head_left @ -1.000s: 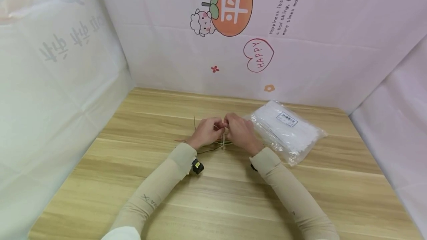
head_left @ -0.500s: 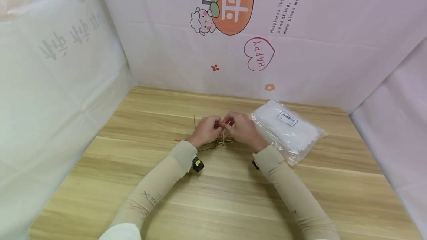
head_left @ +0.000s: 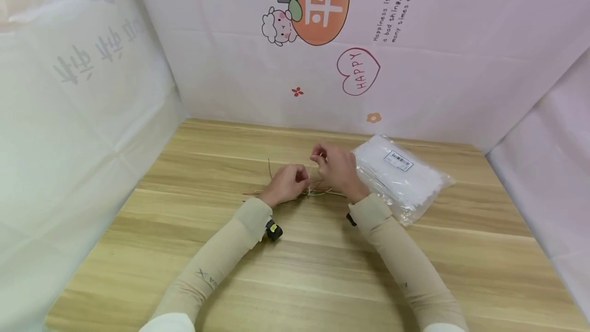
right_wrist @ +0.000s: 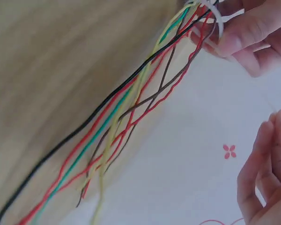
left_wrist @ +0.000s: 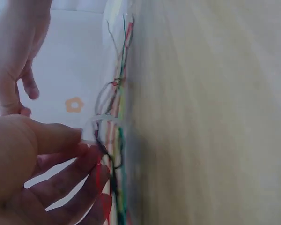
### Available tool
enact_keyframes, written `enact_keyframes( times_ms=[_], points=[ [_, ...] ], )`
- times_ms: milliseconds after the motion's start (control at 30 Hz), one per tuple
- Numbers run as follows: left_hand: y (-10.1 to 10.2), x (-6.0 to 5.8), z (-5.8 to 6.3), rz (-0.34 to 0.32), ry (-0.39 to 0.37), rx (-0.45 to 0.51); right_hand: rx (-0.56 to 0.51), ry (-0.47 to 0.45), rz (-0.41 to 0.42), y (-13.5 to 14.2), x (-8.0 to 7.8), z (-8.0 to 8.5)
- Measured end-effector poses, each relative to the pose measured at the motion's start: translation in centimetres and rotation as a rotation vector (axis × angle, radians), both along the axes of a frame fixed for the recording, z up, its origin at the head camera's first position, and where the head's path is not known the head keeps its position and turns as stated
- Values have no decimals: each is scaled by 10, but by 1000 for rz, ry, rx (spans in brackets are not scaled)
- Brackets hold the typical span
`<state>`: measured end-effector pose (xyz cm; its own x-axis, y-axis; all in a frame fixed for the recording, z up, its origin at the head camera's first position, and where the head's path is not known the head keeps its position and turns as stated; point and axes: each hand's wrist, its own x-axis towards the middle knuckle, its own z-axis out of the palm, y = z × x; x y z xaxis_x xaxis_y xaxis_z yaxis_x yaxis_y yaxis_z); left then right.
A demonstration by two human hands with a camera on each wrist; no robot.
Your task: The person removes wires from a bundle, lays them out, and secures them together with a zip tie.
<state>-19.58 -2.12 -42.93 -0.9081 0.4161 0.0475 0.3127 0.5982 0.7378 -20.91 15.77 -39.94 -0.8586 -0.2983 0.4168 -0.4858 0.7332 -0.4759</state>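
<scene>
Thin coloured wires [right_wrist: 141, 74], red, black, green, yellow and brown, lie in a loose bundle on the table. A white cable tie [left_wrist: 105, 117] loops around them near mid-length; slack shows in the loop. My left hand [head_left: 287, 183] pinches the tie beside the bundle between thumb and forefinger, its other fingers bent near the wires in the left wrist view. My right hand [head_left: 338, 168] is raised up and to the right of it, thumb and fingertips pinched together. In the right wrist view a faint pale strand, apparently the tie's tail, runs to the right hand's fingertips [right_wrist: 274, 119].
A clear plastic bag [head_left: 401, 178] packed with white strips and bearing a barcode label lies right of the right hand. Printed white cloth [head_left: 230, 76] hangs behind and at both sides of the wood-grain table [head_left: 295, 281].
My right hand has moved up and away from the left hand, where their fingertips met before. The left hand has stayed at the tie. More wire shows between the hands.
</scene>
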Motion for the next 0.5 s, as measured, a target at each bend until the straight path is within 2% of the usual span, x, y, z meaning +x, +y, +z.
enact_keyframes(
  times_ms=[133, 300, 400, 500],
  points=[
    [-1, -3, 0, 0, 22, -6, -90, -95, 72, 1, 0, 0],
    [-3, -3, -2, 22, 20, -17, -26, -232, 110, -1, 1, -13],
    [-2, -2, -1, 25, 19, -21, 57, -200, 108, -2, 2, -18],
    [-1, -2, 1, 14, 22, -24, 123, -67, 102, -2, 3, -15]
  ],
)
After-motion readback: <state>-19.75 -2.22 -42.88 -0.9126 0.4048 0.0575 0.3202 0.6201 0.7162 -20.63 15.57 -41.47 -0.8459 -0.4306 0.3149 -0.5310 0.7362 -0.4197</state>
